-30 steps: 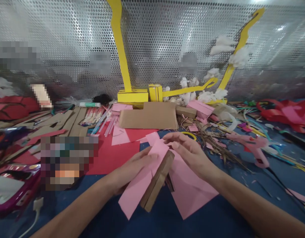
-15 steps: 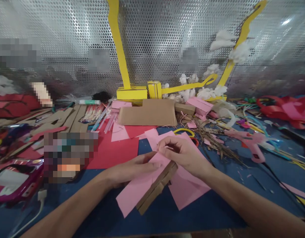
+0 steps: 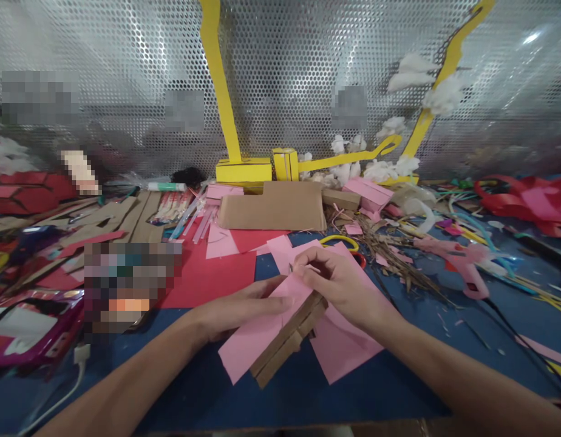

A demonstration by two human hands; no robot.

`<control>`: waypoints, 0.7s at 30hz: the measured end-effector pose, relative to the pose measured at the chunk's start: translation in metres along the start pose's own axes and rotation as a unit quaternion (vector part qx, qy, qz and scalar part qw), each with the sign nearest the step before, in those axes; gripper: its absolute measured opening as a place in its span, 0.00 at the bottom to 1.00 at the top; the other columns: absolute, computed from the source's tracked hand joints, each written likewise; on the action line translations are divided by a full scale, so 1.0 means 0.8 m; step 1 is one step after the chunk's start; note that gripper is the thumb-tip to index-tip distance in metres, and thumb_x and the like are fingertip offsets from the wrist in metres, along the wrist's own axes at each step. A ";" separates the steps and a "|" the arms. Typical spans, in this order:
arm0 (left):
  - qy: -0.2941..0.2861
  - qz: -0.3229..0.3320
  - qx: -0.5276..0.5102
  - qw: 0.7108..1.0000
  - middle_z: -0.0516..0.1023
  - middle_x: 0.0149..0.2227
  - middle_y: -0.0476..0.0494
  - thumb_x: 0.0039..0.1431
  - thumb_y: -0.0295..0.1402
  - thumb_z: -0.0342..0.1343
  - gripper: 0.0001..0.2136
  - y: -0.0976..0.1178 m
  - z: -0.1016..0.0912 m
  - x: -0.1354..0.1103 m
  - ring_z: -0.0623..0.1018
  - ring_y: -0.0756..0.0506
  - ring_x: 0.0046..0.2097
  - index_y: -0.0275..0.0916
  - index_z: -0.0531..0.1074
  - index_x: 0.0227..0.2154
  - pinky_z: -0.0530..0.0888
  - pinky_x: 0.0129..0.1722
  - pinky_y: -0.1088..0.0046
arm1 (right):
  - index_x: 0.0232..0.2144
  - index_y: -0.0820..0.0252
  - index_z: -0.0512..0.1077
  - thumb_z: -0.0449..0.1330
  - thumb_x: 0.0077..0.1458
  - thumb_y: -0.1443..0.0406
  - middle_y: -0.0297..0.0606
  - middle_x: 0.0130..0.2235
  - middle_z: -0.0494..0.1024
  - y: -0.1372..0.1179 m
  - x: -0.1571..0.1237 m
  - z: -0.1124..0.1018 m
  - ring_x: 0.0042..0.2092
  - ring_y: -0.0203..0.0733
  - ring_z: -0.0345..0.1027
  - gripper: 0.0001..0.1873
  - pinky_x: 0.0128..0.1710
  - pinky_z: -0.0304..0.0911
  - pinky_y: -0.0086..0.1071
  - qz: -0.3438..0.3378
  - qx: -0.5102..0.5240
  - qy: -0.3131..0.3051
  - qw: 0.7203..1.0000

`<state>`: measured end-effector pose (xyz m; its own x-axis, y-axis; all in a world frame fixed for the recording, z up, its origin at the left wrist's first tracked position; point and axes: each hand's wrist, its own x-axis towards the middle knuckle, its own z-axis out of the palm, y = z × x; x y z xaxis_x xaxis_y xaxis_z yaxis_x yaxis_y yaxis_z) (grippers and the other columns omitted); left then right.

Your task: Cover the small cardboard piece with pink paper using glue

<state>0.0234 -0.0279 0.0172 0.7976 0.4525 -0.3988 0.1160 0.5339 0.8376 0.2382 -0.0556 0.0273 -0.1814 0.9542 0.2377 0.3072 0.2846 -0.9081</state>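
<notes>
A pink paper strip (image 3: 251, 346) lies slantwise along a folded cardboard piece (image 3: 287, 349), with its near end sticking out free. My left hand (image 3: 251, 306) holds the strip and cardboard from the left, thumb flat on the pink paper and fingers underneath, mostly hidden. At the far end my right hand (image 3: 333, 276) pinches the strip's edge between thumb and fingers. A small dark tip shows by those fingertips, too small to name. Beneath the right hand, a larger pink sheet (image 3: 342, 346) rests on the blue table (image 3: 193, 394).
Yellow-handled scissors (image 3: 342, 243) lie just beyond my right hand. A pink glue gun (image 3: 467, 261) with a black cord is at right. Red paper (image 3: 207, 279) spreads at left. Farther back stand a cardboard panel (image 3: 275, 209) and a yellow paper-covered base (image 3: 244, 170).
The pink strip's near end has risen slightly and shifted right. My right hand has moved a little, still pinching the far end; my left hand keeps its hold.
</notes>
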 end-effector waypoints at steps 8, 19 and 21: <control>0.017 0.032 0.035 0.999 0.82 0.49 0.33 0.58 0.36 0.65 0.32 0.003 0.001 0.001 0.83 0.38 0.49 0.39 0.65 0.64 0.76 0.52 0.62 | 0.30 0.57 0.69 0.59 0.62 0.59 0.36 0.35 0.72 0.006 -0.004 0.006 0.33 0.38 0.63 0.11 0.32 0.61 0.32 0.003 0.014 0.007 1.000; 0.004 0.014 -0.014 1.000 0.84 0.46 0.36 0.60 0.32 0.63 0.31 0.003 -0.001 0.002 0.85 0.41 0.42 0.39 0.62 0.65 0.78 0.42 0.68 | 0.32 0.56 0.71 0.58 0.64 0.57 0.37 0.35 0.73 0.004 -0.006 0.004 0.34 0.40 0.65 0.11 0.32 0.63 0.33 0.004 -0.012 0.014 1.000; 0.030 0.023 -0.012 0.999 0.84 0.47 0.36 0.59 0.32 0.64 0.30 0.003 -0.002 0.002 0.85 0.42 0.42 0.40 0.64 0.64 0.78 0.41 0.70 | 0.35 0.55 0.72 0.58 0.64 0.55 0.37 0.36 0.73 0.006 -0.001 0.006 0.35 0.41 0.66 0.11 0.34 0.64 0.33 0.009 0.004 0.020 1.000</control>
<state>0.0243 -0.0249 0.0177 0.7649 0.5180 -0.3829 0.0657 0.5286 0.8463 0.2351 -0.0557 0.0207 -0.1376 0.9624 0.2342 0.3029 0.2660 -0.9152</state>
